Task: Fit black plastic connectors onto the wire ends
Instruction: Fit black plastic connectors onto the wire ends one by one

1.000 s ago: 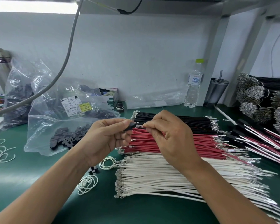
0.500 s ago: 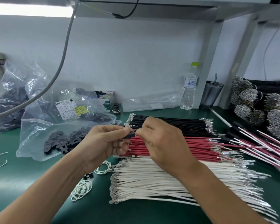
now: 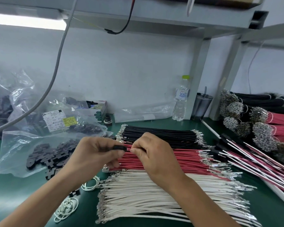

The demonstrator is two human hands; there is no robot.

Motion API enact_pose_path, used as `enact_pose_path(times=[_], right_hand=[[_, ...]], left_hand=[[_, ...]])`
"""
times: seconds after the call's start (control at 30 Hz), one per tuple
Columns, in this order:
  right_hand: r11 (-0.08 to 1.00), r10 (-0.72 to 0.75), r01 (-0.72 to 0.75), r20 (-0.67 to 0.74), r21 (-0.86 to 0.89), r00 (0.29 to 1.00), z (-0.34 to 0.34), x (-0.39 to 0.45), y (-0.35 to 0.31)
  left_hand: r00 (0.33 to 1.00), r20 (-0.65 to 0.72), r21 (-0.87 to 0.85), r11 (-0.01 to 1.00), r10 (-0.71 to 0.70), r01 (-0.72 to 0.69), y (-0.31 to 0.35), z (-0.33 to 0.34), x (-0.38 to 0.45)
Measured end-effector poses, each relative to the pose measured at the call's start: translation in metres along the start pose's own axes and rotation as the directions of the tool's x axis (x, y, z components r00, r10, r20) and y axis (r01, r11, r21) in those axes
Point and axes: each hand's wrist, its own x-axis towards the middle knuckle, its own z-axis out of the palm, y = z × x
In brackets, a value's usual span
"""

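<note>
Left hand clamped by thumb and fingers on black plastic connector, open end turned rightward to receive a terminal. Right hand pinched, fingertips just beside connector mouth, apparently on a wire end; wire itself hidden by fingers. Both hands raised above red wire bundle, between black wire bundle and white wire bundle, for short reach. Spare connectors in plastic bag left of left hand.

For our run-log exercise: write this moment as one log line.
step: fitting connector | left hand: holds black connector | right hand: pinches wire end at connector | below: red wires
</note>
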Motion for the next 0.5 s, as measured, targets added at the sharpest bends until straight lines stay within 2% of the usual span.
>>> enact_pose_path(times=[0.2,0.3,0.37,0.43,0.5], right_hand=[[0.999,-0.025,0.026,0.043,-0.018,0.999,-0.002,-0.003,-0.004],[0.967,-0.070,0.078,0.041,-0.244,0.997,-0.016,0.001,-0.006],[0.946,-0.115,0.118,0.028,-0.303,0.993,-0.027,0.001,-0.010],[0.964,-0.074,0.110,0.153,-0.241,0.985,-0.032,-0.004,-0.015],[0.980,0.028,0.050,0.383,-0.194,0.923,-0.030,-0.011,-0.021]], left_hand=[[0.999,0.039,0.028,0.999,0.033,-0.034,0.000,0.003,0.000],[1.000,0.023,0.040,0.999,0.017,-0.018,-0.006,0.003,0.004],[1.000,0.000,0.052,0.999,0.015,-0.015,-0.009,0.000,0.006],[1.000,-0.022,0.052,0.999,0.019,-0.018,-0.011,-0.004,0.005],[0.999,-0.032,0.040,0.999,0.022,-0.021,-0.013,-0.005,0.004]])
